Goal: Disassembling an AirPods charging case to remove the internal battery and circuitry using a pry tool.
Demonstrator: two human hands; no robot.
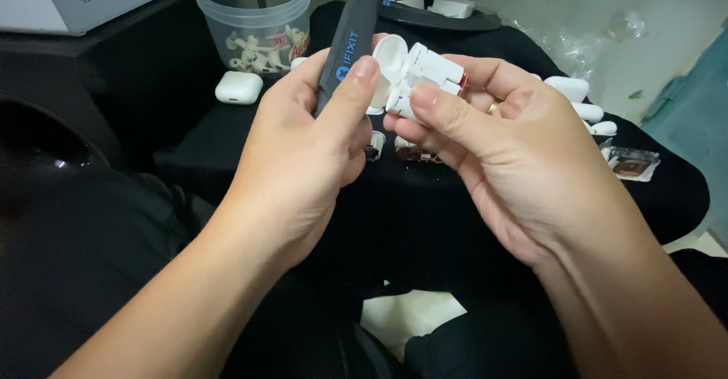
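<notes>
Over my lap, just above the black cloth (455, 197), my right hand (485, 144) pinches an opened white earbud charging case (421, 76), thumb across its near edge so the hinge faces left. My left hand (311, 136) is clenched around a dark flat pry tool (350, 38), thumb pressed near its tip for control. Farther left, a clear tub (254, 15) keeps loose white parts together, beside a closed white case (238, 88).

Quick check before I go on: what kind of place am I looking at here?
Probably a small electronics repair bench. The left hand holds a dark pry tool, the right hand an opened white earbud case, and a clear tub of white earbud parts stands behind.
</notes>
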